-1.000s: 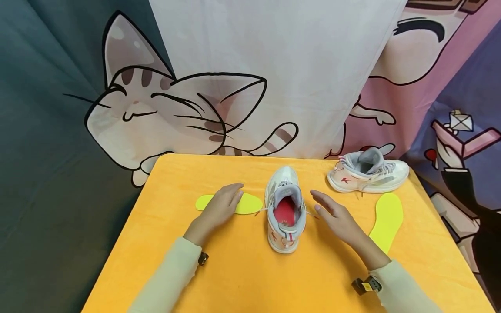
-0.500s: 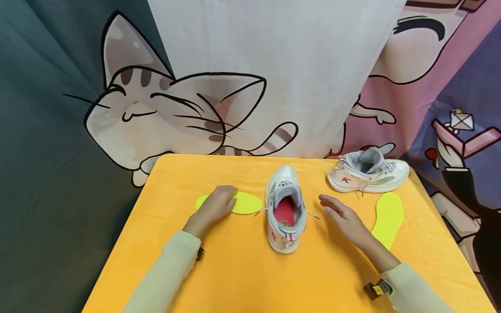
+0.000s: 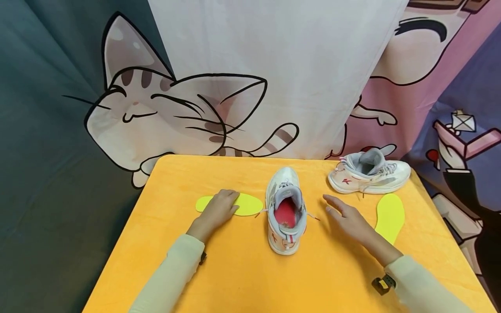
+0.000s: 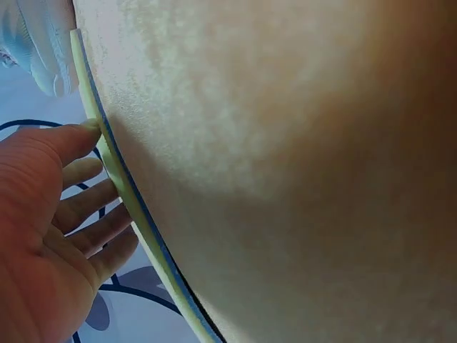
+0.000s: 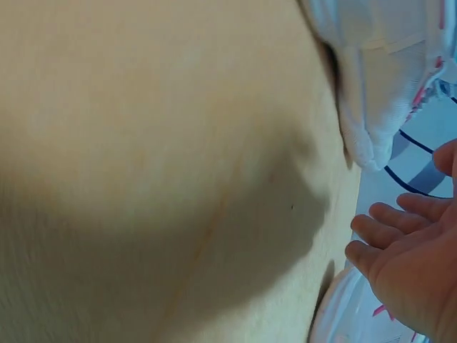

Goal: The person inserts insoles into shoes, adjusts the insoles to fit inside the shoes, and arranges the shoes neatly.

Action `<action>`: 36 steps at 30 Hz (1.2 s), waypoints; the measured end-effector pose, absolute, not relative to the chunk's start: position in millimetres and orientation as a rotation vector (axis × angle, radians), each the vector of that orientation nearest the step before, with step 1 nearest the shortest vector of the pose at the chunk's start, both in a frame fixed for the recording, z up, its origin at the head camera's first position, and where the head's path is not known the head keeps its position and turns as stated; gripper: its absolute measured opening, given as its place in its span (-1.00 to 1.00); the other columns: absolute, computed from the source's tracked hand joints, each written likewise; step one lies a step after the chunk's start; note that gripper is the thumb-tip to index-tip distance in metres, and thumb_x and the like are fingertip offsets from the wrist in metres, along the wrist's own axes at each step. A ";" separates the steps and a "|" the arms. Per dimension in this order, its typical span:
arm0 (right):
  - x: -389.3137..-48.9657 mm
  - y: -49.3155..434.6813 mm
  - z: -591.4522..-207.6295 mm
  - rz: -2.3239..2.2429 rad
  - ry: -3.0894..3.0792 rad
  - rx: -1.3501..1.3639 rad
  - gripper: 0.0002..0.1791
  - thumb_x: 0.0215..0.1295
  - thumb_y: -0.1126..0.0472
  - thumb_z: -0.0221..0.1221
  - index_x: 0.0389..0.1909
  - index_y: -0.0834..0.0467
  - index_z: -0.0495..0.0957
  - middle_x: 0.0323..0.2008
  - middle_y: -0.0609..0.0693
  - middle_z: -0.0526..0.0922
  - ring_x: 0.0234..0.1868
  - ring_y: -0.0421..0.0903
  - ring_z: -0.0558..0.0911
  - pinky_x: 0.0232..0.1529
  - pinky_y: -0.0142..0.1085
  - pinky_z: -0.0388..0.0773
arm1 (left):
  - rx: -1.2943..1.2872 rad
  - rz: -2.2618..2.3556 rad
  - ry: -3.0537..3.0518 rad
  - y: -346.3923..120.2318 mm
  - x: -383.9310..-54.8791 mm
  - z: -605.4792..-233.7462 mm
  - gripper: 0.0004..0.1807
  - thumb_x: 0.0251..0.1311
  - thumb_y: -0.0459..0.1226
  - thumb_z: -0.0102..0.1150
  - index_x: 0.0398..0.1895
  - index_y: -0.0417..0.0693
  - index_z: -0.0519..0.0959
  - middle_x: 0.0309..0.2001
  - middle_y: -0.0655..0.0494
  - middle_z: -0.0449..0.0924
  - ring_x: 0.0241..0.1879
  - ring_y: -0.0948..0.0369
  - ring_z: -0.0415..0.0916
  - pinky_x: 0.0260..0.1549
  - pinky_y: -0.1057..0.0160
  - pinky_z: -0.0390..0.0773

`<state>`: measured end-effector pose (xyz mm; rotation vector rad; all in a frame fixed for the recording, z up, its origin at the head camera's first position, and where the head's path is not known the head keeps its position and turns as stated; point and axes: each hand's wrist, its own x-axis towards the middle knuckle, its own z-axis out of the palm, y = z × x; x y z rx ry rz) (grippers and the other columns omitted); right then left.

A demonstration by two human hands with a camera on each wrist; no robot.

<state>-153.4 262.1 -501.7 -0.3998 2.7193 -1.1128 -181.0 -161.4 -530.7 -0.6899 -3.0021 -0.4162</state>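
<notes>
My left hand [image 3: 219, 208] lies over a flat yellow insole [image 3: 247, 204] on the left of the table. In the left wrist view, the thumb [image 4: 86, 136] is at the insole's edge and the fingers reach its top, fairly straight. A white sneaker [image 3: 285, 174] stands upright in the middle, toe pointing away, with a red lining inside and laces hanging at both sides. To the sneaker's right, my right hand [image 3: 348, 219] hovers with fingers extended, holding nothing. In the right wrist view, its fingers [image 5: 385, 225] are apart from the shoes.
A second white sneaker [image 3: 369, 171] rests at the back right, toe to the right. Another yellow insole [image 3: 391, 213] lies in front of it, partly behind the right forearm. The table has a yellow cloth [image 3: 274, 282], and a printed curtain [image 3: 274, 52] hangs behind.
My right hand has drawn back to the right, away from the middle sneaker. The left hand has settled slightly lower over the insole. Sneakers and insoles have stayed in place.
</notes>
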 end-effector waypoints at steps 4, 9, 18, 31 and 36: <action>-155.4 262.2 -503.9 -0.946 2.812 -0.501 -0.43 0.61 0.15 0.04 0.52 0.26 0.27 0.37 0.35 0.48 0.38 0.36 0.45 0.34 0.29 0.36 | -0.683 -0.426 -2.991 -160.9 -181.5 -529.0 -0.46 0.37 -0.21 0.33 0.36 -0.21 0.51 0.18 -0.16 0.60 0.18 -0.10 0.56 0.19 -0.04 0.57; -156.7 261.5 -505.9 -0.909 2.814 -0.546 -0.43 0.59 0.18 0.05 0.51 0.30 0.27 0.37 0.35 0.48 0.40 0.36 0.44 0.35 0.29 0.34 | -0.649 -0.435 -3.007 -160.1 -182.0 -522.0 -0.35 0.31 -0.20 0.39 0.43 -0.17 0.45 0.09 -0.10 0.55 -0.01 0.01 0.54 0.01 0.06 0.61; -155.5 260.8 -509.7 -0.950 2.798 -0.531 -0.44 0.60 0.18 0.05 0.50 0.30 0.29 0.40 0.30 0.47 0.42 0.33 0.41 0.37 0.28 0.31 | -0.654 -0.605 -2.996 -162.4 -178.3 -495.0 -0.75 0.38 -0.32 0.29 0.09 -0.10 0.67 -0.14 0.09 0.47 -0.23 0.21 0.45 -0.17 0.20 0.58; -151.5 262.2 -493.3 -1.020 2.811 -0.521 -0.40 0.63 0.08 0.03 0.58 0.15 0.21 0.44 0.33 0.40 0.40 0.37 0.43 0.33 0.32 0.34 | -0.651 -0.747 -2.952 -171.5 -164.2 -456.7 -0.93 0.36 -0.36 0.29 -0.16 -0.06 0.65 -0.20 0.12 0.65 -0.22 0.22 0.54 -0.16 0.18 0.63; -148.8 258.9 -477.3 -1.089 2.829 -0.559 -0.37 0.61 0.08 0.05 0.61 0.02 0.17 0.48 0.26 0.37 0.46 0.33 0.37 0.38 0.27 0.30 | -0.662 -0.788 -2.849 -169.8 -158.0 -436.8 -0.92 0.33 -0.36 0.31 -0.18 -0.07 0.61 -0.25 0.13 0.63 -0.28 0.23 0.50 -0.23 0.19 0.61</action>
